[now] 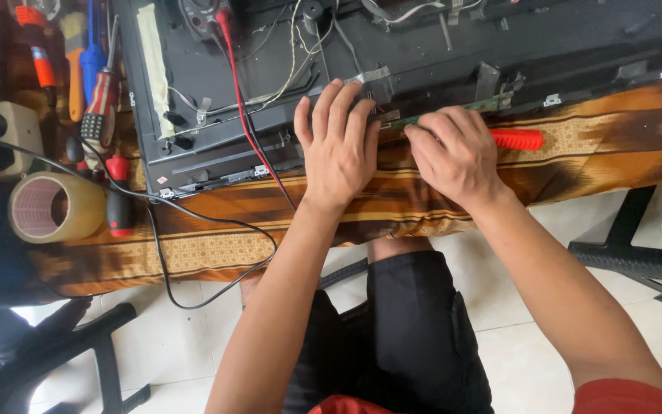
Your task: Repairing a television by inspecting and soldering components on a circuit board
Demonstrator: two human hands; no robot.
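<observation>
The left hand [337, 149] is laid flat, fingers spread, on the black flat panel chassis [423, 54]. The right hand [453, 153] is curled over a narrow green circuit strip [478, 105]; a red-handled screwdriver [516, 139] lies beneath, whether gripped cannot be told.

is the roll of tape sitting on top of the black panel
No, the roll of tape lies on the patterned cloth left of the black panel, apart from it and from both hands.

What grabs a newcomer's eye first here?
Both hands at centre: the left hand lies flat on the dark panel edge, the right hand covers a narrow green circuit strip beside a red tool handle. A tape roll sits far left.
</observation>
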